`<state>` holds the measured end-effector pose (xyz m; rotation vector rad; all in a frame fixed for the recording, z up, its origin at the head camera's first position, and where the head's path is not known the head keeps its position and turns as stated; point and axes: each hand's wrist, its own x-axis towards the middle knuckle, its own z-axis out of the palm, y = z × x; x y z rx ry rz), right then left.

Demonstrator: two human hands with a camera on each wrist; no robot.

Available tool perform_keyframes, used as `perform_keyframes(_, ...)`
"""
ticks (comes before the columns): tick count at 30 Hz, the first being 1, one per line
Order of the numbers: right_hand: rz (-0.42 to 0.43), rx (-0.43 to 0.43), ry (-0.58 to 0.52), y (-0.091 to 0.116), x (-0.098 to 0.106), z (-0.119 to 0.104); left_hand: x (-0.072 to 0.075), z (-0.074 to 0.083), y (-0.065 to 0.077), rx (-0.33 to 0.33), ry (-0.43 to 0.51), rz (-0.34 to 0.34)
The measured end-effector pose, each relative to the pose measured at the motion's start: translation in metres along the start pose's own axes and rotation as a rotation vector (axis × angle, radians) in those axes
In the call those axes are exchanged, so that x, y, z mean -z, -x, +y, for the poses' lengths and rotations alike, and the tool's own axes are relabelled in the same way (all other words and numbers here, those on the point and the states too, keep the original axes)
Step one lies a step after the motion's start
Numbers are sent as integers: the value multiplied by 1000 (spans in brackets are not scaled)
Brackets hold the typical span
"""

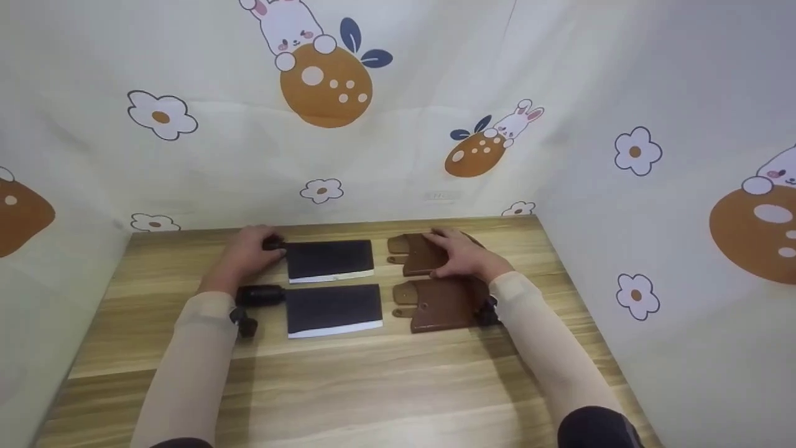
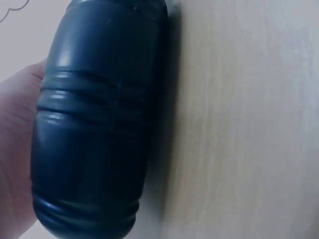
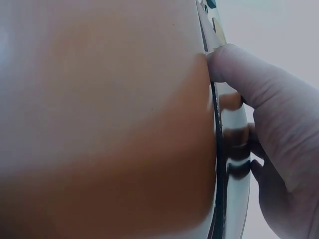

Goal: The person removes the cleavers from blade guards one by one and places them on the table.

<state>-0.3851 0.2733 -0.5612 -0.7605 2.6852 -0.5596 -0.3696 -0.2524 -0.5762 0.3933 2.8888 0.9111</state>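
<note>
Two cleavers with dark blades lie one behind the other on the wooden table. My left hand (image 1: pixel 250 252) grips the handle of the far cleaver (image 1: pixel 329 258), its thumb and fingertips close to the blade. Below that hand is the near cleaver (image 1: pixel 333 308), whose ridged black handle (image 2: pixel 92 124) fills much of the left wrist view. To the right, my right hand (image 1: pixel 466 255) holds the far brown leather sheath (image 1: pixel 418 256) across its width, thumb along the near edge. The near brown sheath (image 1: pixel 444 305) lies just in front, partly under my wrist.
Pale fabric walls (image 1: pixel 398 149) printed with rabbits, fruit and flowers stand behind and at both sides of the wooden table (image 1: pixel 373 392). Both cleavers point their blades right, towards the strap ends of the sheaths. Small black cameras sit on both wrists.
</note>
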Motion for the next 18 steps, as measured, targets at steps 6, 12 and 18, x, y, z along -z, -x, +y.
perform_keyframes(6,16,7,-2,-2,1,2,1,3,2,21,3,-16)
perform_keyframes(12,90,14,-64,3,2,2,-1,10,5,4,-14,10)
perform_keyframes(18,205,65,12,11,-1,2,-3,18,15,-34,-85,79)
